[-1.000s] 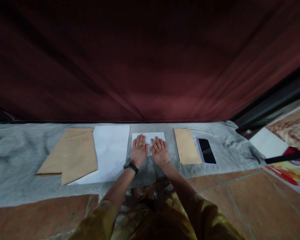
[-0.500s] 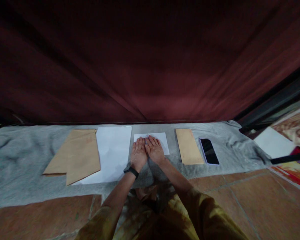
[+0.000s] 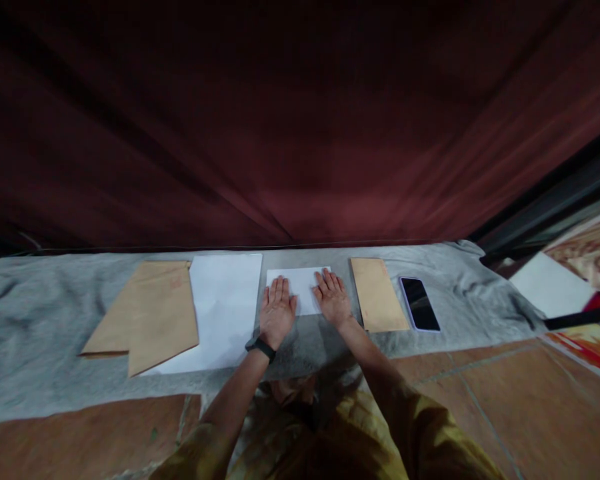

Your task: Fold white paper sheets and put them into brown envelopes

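Your left grip and your right grip are both lying wide and flat, palm down, touching opposite ends of the small white paper.

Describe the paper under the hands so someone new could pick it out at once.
Below the dark red fabric runs a grey cloth. Near its middle, the left hand and right hand rest on a small white paper. It is much smaller than the white sheet to its left, and white, unlike the brown envelope to its right.
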Action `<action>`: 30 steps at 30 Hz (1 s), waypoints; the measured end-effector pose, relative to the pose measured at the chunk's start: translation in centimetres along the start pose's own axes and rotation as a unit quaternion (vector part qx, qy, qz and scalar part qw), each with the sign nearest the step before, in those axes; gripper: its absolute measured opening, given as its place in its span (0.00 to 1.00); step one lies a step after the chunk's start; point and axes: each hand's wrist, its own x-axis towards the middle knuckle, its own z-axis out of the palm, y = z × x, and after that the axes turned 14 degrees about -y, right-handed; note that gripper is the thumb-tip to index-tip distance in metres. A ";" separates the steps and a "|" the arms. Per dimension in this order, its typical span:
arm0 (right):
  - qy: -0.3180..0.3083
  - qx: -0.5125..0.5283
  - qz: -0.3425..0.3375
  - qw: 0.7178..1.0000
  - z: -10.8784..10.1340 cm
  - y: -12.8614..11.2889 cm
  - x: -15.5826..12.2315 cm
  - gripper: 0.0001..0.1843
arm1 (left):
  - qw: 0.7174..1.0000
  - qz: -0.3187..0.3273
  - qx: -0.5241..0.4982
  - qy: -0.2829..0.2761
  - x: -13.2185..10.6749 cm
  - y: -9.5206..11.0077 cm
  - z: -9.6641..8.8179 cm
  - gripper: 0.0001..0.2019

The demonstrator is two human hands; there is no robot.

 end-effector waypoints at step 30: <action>0.000 0.024 0.017 1.000 -1.1 -1.1 0.2 0.27 | 0.999 -0.002 0.038 0.011 -2.4 1.9 -0.1 0.28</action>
